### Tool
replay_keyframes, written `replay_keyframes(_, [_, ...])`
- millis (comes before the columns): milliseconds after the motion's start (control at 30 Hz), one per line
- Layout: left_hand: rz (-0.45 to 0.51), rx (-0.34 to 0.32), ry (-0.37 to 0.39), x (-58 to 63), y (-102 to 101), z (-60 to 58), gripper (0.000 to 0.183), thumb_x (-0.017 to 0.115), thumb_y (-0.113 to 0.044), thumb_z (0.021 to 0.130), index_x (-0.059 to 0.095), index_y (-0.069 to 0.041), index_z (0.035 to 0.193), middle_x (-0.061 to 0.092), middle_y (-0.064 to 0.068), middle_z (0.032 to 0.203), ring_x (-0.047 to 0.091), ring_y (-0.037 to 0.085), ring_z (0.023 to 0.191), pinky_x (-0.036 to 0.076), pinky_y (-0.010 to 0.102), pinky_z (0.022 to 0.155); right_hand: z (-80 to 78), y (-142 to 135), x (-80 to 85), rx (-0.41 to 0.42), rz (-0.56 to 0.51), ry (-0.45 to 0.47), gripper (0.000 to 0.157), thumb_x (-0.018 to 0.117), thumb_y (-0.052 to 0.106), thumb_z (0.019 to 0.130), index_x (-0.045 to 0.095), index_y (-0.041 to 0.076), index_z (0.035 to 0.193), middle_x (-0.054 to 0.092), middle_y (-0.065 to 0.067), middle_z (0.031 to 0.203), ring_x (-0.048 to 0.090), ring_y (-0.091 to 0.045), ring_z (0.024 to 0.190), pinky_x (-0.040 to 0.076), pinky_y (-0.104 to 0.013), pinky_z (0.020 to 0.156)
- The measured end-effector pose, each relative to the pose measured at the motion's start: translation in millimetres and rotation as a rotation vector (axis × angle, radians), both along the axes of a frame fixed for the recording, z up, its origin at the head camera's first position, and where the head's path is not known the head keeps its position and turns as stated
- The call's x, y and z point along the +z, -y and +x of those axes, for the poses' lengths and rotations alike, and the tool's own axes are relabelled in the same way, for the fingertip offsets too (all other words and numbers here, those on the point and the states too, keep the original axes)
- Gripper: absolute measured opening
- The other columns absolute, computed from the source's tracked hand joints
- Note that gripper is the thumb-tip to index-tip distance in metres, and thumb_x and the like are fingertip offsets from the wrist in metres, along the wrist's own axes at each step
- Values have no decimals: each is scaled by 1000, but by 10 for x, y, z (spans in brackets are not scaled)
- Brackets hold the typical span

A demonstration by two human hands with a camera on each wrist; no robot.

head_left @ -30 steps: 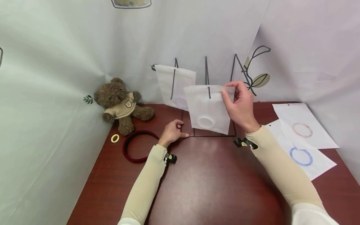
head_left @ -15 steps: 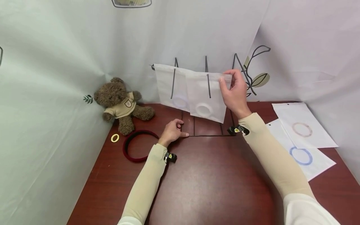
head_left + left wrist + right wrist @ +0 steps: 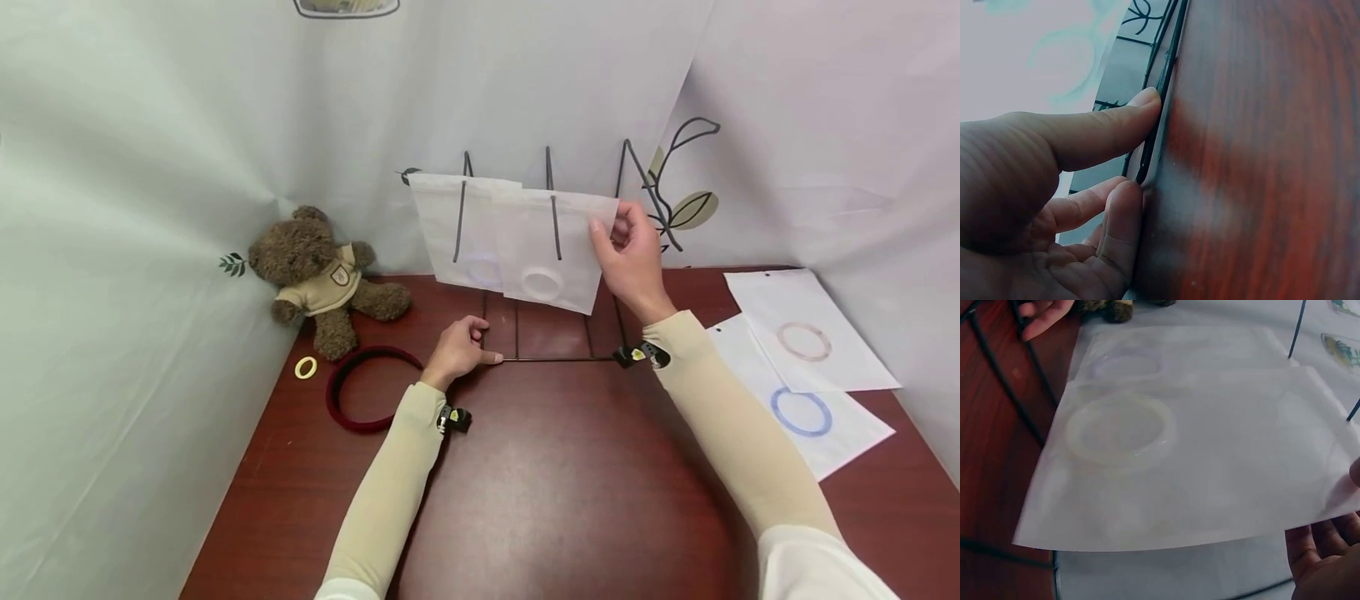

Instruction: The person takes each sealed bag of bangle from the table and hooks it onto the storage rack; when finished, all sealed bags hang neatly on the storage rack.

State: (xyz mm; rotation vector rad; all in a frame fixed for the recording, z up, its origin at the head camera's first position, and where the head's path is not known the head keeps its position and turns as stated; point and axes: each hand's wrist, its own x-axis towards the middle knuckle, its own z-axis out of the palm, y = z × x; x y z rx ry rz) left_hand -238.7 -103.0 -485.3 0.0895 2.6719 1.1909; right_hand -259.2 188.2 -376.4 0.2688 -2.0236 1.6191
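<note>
My right hand [image 3: 636, 260] pinches the upper right corner of a translucent white bag [image 3: 573, 242] between thumb and fingers. A pale ring [image 3: 1119, 431] shows through the bag. The middle prong [image 3: 556, 225] of a dark wire display rack [image 3: 555, 360] passes through the bag's top edge, so the bag hangs there, slightly tilted. On the left prong hangs a similar bag [image 3: 438, 212] with a bluish ring inside, partly overlapped by the first. My left hand [image 3: 452, 352] grips the rack's near left base corner, thumb on the front rod [image 3: 1169, 69] and fingers at its end.
Two more white bags [image 3: 840, 358] lie overlapping on the right of the table, with a reddish ring and a blue ring [image 3: 801, 412] in them. Left of the rack are a brown teddy bear [image 3: 322, 275], a dark red headband [image 3: 360, 427] and a small yellow ring [image 3: 305, 367].
My right hand has lifted the bag up and away from me, farther along the middle prong towards the rack, then lowered slightly. The left hand has stayed on the rack's corner.
</note>
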Motion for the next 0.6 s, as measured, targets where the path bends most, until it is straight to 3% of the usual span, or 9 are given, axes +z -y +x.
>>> replay_keyframes(167, [-1, -8, 14, 17, -9, -2, 63, 96, -22, 79, 66, -12, 134, 58, 6, 109, 53, 25, 100, 44, 39, 90, 46, -225, -162, -51, 119, 64, 25, 68, 23, 102, 64, 2, 115, 73, -9, 101, 65, 5, 87, 50, -13, 82])
replay_keyframes(333, [-8, -9, 20, 26, -6, 2, 64, 96, -21, 78, 66, -11, 134, 59, 7, 109, 54, 25, 100, 44, 39, 90, 67, -552, -361, -26, 244, 116, 27, 68, 21, 103, 66, -2, 117, 75, -18, 106, 64, 10, 87, 48, -10, 80])
replay_keyframes(400, [-3, -11, 17, 21, -4, -1, 64, 96, -21, 78, 66, -11, 134, 59, 7, 109, 54, 26, 101, 44, 39, 91, 55, -713, -438, -28, 304, 159, 27, 68, 23, 103, 67, -1, 115, 76, -16, 105, 63, 11, 84, 46, -10, 78])
replay_keyframes(500, [-1, -7, 10, 17, -1, -9, 64, 96, -21, 78, 66, -11, 133, 59, 7, 109, 54, 26, 100, 44, 39, 91, 1, -965, -550, -50, 353, 223, 25, 67, 24, 103, 68, 1, 113, 76, 1, 95, 62, 12, 80, 45, -11, 75])
replay_keyframes(600, [-9, -11, 10, 3, -5, -20, 64, 97, -22, 78, 66, -12, 133, 58, 6, 108, 53, 24, 99, 44, 39, 91, -54, -1245, -665, -106, 375, 262, 25, 67, 22, 102, 68, 0, 113, 66, 26, 86, 58, 14, 78, 43, -10, 76])
